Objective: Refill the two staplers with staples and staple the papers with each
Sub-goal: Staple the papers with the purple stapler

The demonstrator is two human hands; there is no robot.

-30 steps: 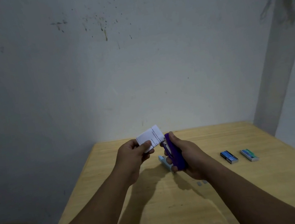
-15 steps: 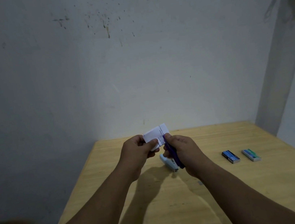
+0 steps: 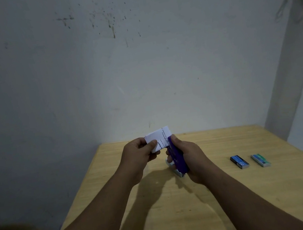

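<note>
The right hand (image 3: 189, 158) grips the purple stapler (image 3: 177, 159), its nose on the paper (image 3: 159, 139). The left hand (image 3: 138, 153) pinches the paper just left. Under the stapler lies the white stapler (image 3: 175, 170); two boxes (image 3: 239, 162) lie far right.

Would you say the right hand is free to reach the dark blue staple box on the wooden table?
Probably not yet: the right hand is closed around the purple stapler. The dark blue staple box lies unobstructed on the wooden table, right of that hand.

purple stapler (image 3: 178, 158), white printed papers (image 3: 159, 138), blue box (image 3: 239, 161), green box (image 3: 260, 160)
</note>
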